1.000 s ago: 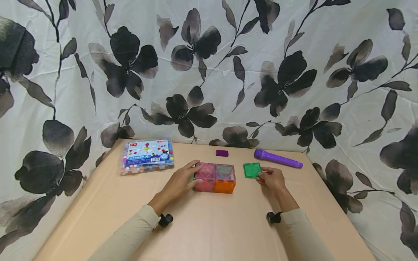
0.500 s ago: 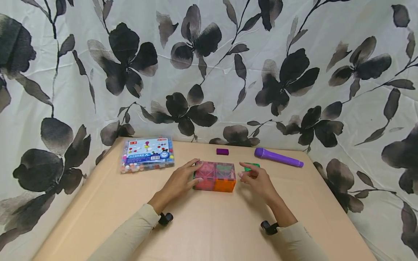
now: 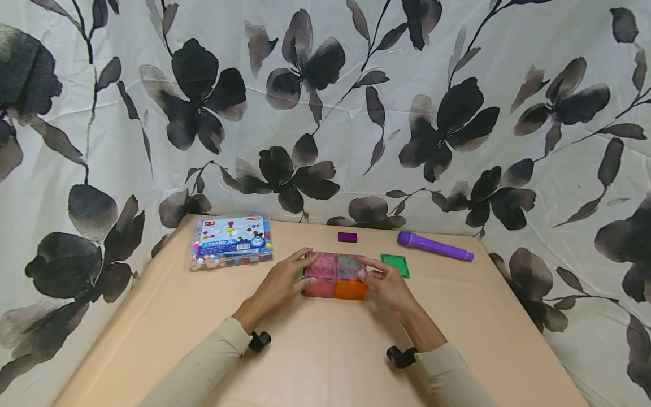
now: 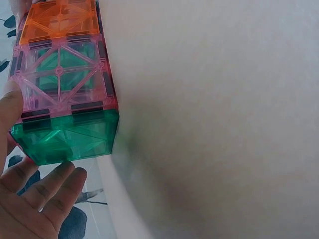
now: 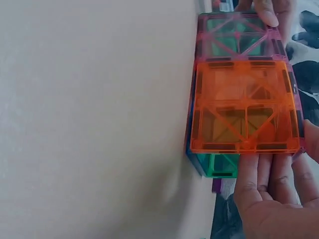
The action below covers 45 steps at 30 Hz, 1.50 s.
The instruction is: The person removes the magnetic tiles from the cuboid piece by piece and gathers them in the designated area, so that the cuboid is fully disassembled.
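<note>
A two-cube box of clear magnetic tiles (image 3: 334,277) stands on the table, pink and orange in front with a green end. My left hand (image 3: 277,285) grips its left end, thumb near the front edge. In the left wrist view, the fingertips (image 4: 62,172) lie against the green end tile. At the opposite end my right hand (image 3: 394,285) holds the box. The right wrist view has its fingers (image 5: 274,174) along the end beside the orange tile (image 5: 244,107), thumb at the edge. A loose green tile (image 3: 395,265) lies just beyond my right hand.
Behind the box lies a small purple block (image 3: 347,237). A purple toy microphone (image 3: 434,246) rests at the back right. At the back left is a plastic case of colourful beads (image 3: 231,242). A floral cloth (image 3: 325,113) hangs behind the table (image 3: 325,362).
My right hand has let go of the green tile, which stays on the table, and moved left onto the box's right end. The left hand keeps its hold.
</note>
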Available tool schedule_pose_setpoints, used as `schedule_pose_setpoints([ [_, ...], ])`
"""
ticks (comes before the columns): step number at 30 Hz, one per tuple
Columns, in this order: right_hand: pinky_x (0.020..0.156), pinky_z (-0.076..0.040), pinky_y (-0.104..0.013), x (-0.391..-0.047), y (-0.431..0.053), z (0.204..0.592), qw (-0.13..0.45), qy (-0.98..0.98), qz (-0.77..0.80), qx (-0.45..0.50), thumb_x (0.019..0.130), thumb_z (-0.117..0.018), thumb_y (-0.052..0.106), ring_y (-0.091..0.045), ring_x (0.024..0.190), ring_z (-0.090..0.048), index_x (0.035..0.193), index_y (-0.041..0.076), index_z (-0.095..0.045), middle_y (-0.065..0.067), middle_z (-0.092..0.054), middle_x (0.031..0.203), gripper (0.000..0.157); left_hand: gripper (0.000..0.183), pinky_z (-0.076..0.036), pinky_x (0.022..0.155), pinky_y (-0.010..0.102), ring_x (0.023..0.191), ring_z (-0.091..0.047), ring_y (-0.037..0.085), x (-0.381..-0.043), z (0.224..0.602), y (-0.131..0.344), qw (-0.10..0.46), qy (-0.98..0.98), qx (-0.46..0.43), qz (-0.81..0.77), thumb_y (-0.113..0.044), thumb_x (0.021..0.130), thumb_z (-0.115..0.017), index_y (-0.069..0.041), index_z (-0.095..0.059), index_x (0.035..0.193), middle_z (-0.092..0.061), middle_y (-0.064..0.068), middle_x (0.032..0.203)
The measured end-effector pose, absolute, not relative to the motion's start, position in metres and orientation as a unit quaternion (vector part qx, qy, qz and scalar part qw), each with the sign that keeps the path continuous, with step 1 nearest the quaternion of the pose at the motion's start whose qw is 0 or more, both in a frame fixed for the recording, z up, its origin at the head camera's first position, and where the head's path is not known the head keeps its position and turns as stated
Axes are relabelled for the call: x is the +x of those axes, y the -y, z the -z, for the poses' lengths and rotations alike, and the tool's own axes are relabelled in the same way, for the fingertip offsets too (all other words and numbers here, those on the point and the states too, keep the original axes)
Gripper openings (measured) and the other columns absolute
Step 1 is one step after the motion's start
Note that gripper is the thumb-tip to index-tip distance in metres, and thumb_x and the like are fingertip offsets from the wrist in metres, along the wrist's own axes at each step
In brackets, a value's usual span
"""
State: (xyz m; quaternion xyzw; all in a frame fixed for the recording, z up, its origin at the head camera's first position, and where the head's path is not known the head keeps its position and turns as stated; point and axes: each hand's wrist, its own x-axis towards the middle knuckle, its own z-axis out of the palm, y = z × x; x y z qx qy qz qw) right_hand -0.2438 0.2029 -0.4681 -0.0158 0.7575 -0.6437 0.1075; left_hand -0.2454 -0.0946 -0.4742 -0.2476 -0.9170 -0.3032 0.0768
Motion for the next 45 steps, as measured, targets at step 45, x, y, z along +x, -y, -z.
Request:
schedule_pose_setpoints([
  [45, 0.084, -0.065, -0.030, -0.270, -0.393, 0.472, 0.026, -0.867, 0.495, 0.059, 0.114, -0.041, 0.003, -0.021, 0.097, -0.072, 0.159, 0.004, -0.047, -0.024, -0.062, 0.122, 0.045, 0.066, -0.044, 0.122, 0.055, 0.153, -0.048, 0.036, -0.245, 0.476, 0.094, 0.071, 0.920, -0.239, 0.302, -0.037, 0.100, -0.074, -0.014, -0.052, 0.158, -0.044, 0.009, 0.169],
])
